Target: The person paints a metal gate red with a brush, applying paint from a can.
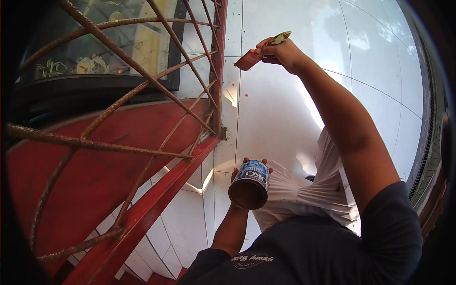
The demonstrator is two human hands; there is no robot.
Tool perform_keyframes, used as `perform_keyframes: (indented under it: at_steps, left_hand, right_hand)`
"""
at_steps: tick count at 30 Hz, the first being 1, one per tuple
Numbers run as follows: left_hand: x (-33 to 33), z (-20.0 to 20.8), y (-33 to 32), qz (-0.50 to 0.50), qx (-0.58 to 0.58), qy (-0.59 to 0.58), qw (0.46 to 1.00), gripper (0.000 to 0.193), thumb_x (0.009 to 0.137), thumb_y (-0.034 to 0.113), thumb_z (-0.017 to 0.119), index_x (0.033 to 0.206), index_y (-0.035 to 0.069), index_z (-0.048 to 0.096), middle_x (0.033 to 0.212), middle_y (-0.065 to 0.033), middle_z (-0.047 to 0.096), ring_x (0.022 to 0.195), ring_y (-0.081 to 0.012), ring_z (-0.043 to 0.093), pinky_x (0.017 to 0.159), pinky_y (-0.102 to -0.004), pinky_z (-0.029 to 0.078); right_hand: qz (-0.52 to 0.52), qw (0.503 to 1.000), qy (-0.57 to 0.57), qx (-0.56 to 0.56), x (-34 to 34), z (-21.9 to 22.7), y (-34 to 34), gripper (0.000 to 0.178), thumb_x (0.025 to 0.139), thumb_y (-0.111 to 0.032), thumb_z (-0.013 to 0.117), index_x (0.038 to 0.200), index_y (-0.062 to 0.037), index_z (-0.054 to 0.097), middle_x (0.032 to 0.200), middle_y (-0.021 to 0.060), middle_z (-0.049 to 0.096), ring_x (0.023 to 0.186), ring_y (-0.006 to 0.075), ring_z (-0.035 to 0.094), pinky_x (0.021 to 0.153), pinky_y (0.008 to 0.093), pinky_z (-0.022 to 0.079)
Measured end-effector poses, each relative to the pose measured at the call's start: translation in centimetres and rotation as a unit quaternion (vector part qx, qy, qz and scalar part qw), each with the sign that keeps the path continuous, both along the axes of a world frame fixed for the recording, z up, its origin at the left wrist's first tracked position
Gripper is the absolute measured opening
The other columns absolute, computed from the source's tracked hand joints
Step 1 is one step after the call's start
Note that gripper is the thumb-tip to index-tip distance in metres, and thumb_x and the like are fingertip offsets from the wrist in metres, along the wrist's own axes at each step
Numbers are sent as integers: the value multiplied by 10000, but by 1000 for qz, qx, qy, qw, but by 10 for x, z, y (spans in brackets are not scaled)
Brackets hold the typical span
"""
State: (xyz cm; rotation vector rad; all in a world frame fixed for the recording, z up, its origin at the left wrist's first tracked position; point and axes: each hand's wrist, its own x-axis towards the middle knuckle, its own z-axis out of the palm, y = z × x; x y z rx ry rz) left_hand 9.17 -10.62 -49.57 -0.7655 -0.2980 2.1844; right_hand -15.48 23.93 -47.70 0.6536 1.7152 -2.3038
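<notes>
Right hand (280,51) up top centre is clamped on a brush (254,57), its long axis angling down-left toward the red grille frame (219,71) just beside it, while left hand (247,166) grips the paint can (249,186) lower centre, looks open.

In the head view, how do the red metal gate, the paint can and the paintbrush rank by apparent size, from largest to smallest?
1. Red metal gate, by far the largest.
2. Paint can, in the left hand.
3. Paintbrush, in the right hand; it is farther from the camera, so its smallness is partly uncertain.
</notes>
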Motion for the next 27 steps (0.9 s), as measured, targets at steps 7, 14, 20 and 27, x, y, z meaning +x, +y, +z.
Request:
perform_keyframes:
  at_steps: [7, 14, 20, 27]
  left_hand:
    - [-6, 58, 32, 48, -5, 104, 993, 495, 930, 452, 635, 1362, 227, 547, 1523, -275, 276, 1353, -563, 326, 905, -719, 492]
    - [27, 63, 59, 176, 73, 217, 957, 540, 970, 512, 536, 1460, 314, 421, 1586, -174, 211, 1452, -479, 192, 1002, -775, 355]
    - [69, 69, 96, 267, -103, 219, 933, 670, 945, 606, 497, 1471, 201, 409, 1561, -153, 305, 1407, -429, 329, 1009, -680, 426]
    - [74, 126, 117, 314, -52, 261, 911, 787, 963, 693, 319, 1484, 109, 394, 1509, -159, 417, 1361, -373, 432, 1099, -562, 377]
  right_hand:
    - [-28, 980, 146, 129, 49, 163, 42, 263, 869, -175, 754, 1044, -6, 654, 971, 98, 691, 886, 182, 686, 821, 324, 580]
    - [-75, 973, 220, -2, 117, 243, 17, 286, 882, -150, 702, 1052, 64, 618, 974, 147, 666, 808, 207, 673, 726, 308, 581]
    - [90, 935, 342, -37, 152, 290, 2, 153, 895, -58, 679, 1012, 32, 642, 916, 104, 647, 778, 176, 635, 666, 307, 523]
    - [239, 863, 440, 64, 193, 342, -26, 136, 840, 57, 702, 958, 16, 647, 889, 88, 674, 772, 141, 636, 682, 245, 513]
